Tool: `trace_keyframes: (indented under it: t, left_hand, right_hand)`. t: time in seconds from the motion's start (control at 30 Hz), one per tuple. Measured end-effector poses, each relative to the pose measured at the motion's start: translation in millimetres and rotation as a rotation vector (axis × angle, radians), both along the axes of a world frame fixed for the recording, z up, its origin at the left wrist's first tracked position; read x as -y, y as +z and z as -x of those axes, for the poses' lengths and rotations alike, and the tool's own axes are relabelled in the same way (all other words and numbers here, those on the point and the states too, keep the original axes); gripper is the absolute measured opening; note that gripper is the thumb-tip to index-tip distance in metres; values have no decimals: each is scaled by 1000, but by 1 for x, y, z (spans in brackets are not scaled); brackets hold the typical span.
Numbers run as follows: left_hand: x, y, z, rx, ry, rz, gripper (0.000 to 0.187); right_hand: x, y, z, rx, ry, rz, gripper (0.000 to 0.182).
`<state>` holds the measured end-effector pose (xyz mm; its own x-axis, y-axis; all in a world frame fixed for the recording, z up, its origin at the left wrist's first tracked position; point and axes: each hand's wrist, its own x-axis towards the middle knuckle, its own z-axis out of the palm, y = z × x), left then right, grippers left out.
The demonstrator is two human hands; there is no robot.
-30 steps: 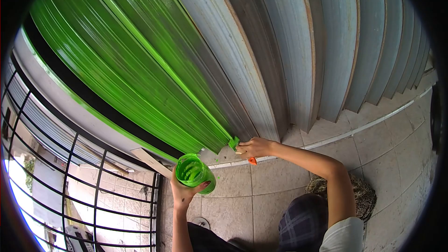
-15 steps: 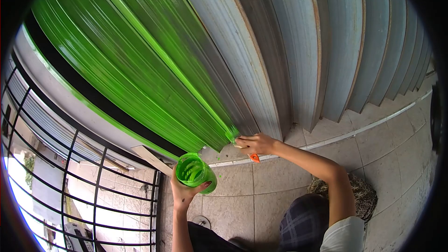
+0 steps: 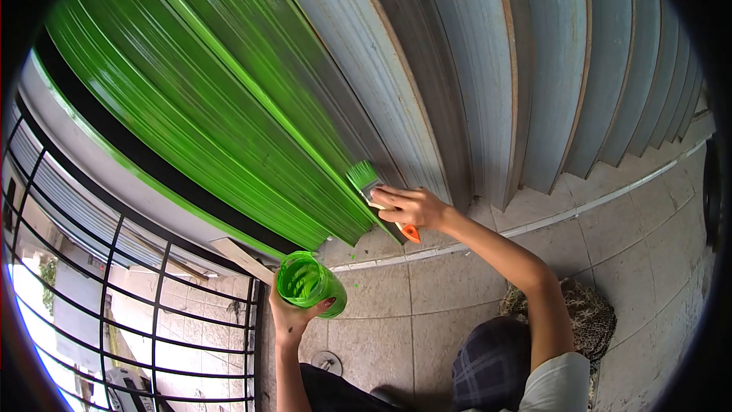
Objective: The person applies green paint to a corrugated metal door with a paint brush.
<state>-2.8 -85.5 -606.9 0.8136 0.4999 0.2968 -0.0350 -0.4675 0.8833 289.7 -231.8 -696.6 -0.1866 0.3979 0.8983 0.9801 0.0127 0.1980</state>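
Note:
My right hand [image 3: 412,207] grips a paintbrush [image 3: 368,179] by its handle, which ends in an orange tip. Green paint coats the bristles, which lie against the lower part of a folded metal panel [image 3: 358,118]. Left of the brush that metal is bright green; to the right it is bare grey. Wrapped around a green paint container [image 3: 335,297], my left hand [image 3: 291,317] holds it tilted, its open mouth facing up toward me. Wet green paint coats the inside of the container.
A black metal grille [image 3: 156,313] stands at the left, beside a wooden strip [image 3: 242,261]. Tiled floor [image 3: 374,336] with a white raised line runs under the panels. A patterned bundle [image 3: 587,320] lies behind my right arm. A round metal floor fitting [image 3: 326,361] is near my legs.
My right hand has moved the brush up and slightly left along the panel, so its bristles now show spread out. The container in my left hand has shifted slightly left.

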Motion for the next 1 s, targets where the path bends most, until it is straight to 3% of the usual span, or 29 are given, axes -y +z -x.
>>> trace_keyframes:
  t: [0.13,0.2,0.23,0.3,0.43,0.5,0.57,0.67,0.8,0.9,1.0]
  left_hand:
    - [-4,-4,3,-4,18,-24,74]
    - [-5,-5,2,1,6,8,73]
    - [-6,-5,2,2,5,5,73]
    - [-8,-8,0,5,4,4,73]
    - [-12,-14,-7,-20,-5,51,74]
    - [-10,-16,-13,6,-23,60,73]
    - [-9,-19,-19,24,-34,69,74]
    - [-8,-18,-23,25,-41,74,78]
    - [-3,-12,-26,62,-57,113,78]
    - [-4,-11,-24,67,-47,111,78]
    - [-6,-13,-27,77,-49,125,75]
  right_hand:
    - [-2,-102,14,-4,2,358,6]
    - [10,-107,14,-44,-5,718,7]
    - [7,-98,10,-85,24,689,7]
    - [-1,-53,-2,-163,84,636,9]
    - [-4,106,-21,-69,144,337,9]
    - [12,197,-17,73,132,87,10]
    - [9,249,-28,93,167,-139,12]
    - [-4,244,-34,107,139,-100,9]
    - [-6,137,-18,141,57,78,7]
    - [5,82,-8,129,87,377,5]
    - [-2,118,-20,84,280,447,7]
